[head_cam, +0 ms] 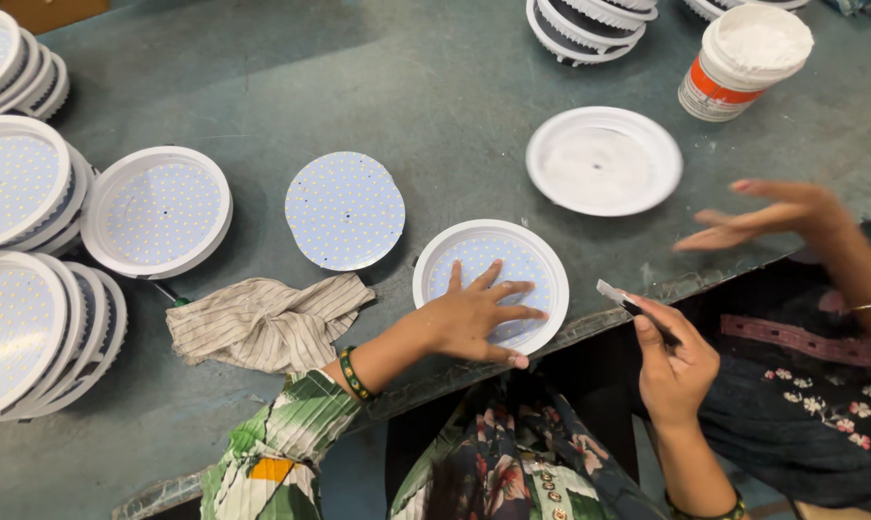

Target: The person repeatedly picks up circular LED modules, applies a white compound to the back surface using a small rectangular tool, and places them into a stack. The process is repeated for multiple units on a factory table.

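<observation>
At the table (435,87) edge, the right hand (674,371) pinches a thin flat tool (620,298). The left hand (474,316), fingers spread, presses a dotted round LED board in its white rimmed housing (489,242). Beyond lie a bare LED disc (344,210) and a crumpled striped cloth (262,323).
</observation>
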